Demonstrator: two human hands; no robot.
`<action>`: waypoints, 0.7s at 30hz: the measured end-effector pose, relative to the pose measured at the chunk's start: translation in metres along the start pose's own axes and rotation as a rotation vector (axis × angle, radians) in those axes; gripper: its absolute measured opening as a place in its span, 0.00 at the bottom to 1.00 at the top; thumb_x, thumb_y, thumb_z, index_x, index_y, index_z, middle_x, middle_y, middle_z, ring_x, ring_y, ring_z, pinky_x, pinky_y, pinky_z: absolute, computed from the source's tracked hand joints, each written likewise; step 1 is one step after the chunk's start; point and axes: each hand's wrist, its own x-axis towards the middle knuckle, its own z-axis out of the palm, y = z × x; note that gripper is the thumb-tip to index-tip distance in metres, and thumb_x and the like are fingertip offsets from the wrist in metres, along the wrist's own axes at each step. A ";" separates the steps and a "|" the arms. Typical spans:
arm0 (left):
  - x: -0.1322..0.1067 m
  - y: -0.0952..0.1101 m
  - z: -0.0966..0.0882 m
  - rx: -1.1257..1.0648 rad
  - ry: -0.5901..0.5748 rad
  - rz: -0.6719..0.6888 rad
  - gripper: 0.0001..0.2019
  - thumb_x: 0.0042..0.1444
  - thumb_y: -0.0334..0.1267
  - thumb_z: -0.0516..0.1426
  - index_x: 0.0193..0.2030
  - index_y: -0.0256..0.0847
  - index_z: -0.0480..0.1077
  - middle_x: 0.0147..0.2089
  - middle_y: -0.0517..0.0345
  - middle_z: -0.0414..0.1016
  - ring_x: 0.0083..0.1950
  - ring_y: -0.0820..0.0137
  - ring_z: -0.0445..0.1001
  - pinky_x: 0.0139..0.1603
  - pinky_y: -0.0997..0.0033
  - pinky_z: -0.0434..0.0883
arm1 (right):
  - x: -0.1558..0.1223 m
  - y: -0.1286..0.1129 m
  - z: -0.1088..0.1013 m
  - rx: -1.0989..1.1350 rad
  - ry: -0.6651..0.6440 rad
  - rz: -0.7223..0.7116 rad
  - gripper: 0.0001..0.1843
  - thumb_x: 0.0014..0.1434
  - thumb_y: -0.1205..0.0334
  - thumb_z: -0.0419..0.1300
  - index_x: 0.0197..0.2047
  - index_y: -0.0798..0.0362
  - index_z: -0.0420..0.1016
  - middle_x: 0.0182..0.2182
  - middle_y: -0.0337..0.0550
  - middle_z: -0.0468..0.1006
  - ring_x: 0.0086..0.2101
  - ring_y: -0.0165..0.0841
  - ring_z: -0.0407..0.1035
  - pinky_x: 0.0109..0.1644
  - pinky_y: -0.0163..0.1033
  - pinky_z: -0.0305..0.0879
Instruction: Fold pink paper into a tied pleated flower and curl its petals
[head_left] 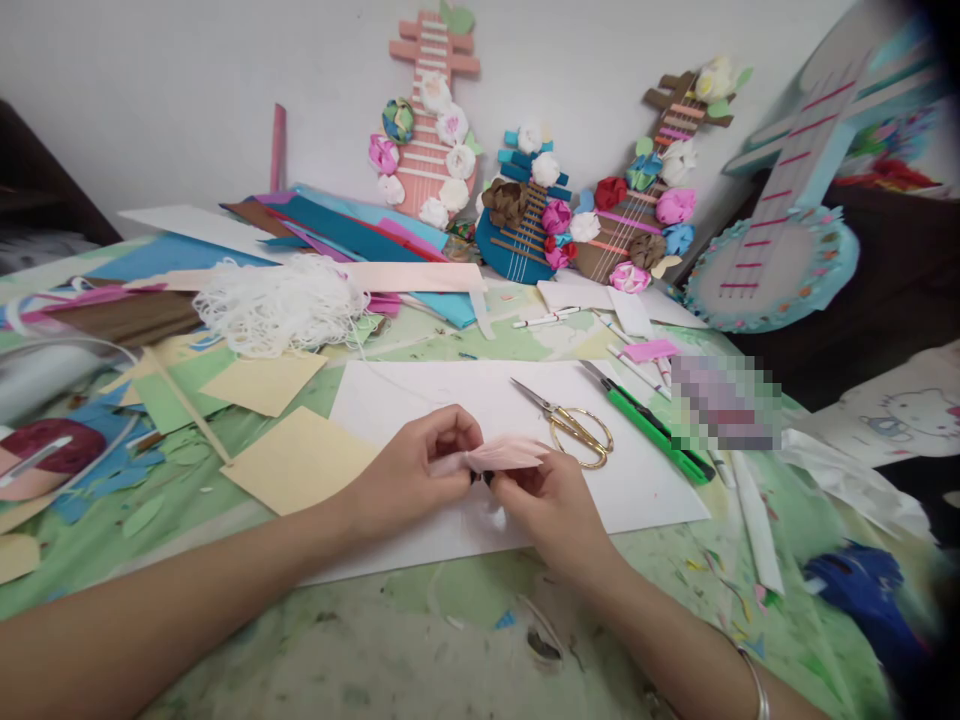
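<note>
My left hand (424, 462) and my right hand (546, 505) meet over a white sheet of paper (645, 480) on the table. Both pinch a small folded piece of pale pink paper (504, 455) between thumb and fingers. The left hand grips its left end, the right hand holds it from below and to the right. Gold-handled scissors (574, 425) lie on the white sheet just beyond my right hand. A green utility knife (651, 425) lies to their right.
Cream paper pieces (296, 460) and green scraps lie at the left. A heap of white string (281, 300) sits behind them beside stacked coloured sheets (352, 225). Paper guitars with paper flowers (525, 215) lean on the back wall. Pens (547, 318) lie mid-table.
</note>
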 end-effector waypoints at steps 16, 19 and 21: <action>0.001 0.002 0.008 -0.177 -0.005 -0.137 0.13 0.37 0.25 0.50 0.30 0.41 0.53 0.26 0.67 0.61 0.27 0.78 0.58 0.25 0.78 0.53 | 0.000 0.000 -0.001 0.011 -0.048 -0.020 0.15 0.48 0.71 0.52 0.37 0.55 0.77 0.30 0.40 0.76 0.32 0.29 0.67 0.35 0.34 0.62; 0.002 0.003 0.008 -0.182 -0.007 -0.144 0.13 0.36 0.25 0.49 0.31 0.41 0.53 0.26 0.66 0.62 0.26 0.78 0.58 0.25 0.79 0.52 | 0.000 0.000 0.000 0.051 -0.037 -0.059 0.16 0.46 0.73 0.52 0.36 0.55 0.77 0.32 0.40 0.77 0.34 0.30 0.69 0.37 0.34 0.63; 0.002 0.002 0.008 -0.178 -0.014 -0.142 0.13 0.36 0.26 0.49 0.31 0.41 0.53 0.26 0.66 0.62 0.26 0.79 0.58 0.24 0.79 0.52 | 0.000 0.000 0.001 0.076 -0.034 -0.088 0.16 0.45 0.74 0.52 0.35 0.54 0.77 0.33 0.40 0.78 0.35 0.30 0.69 0.38 0.34 0.64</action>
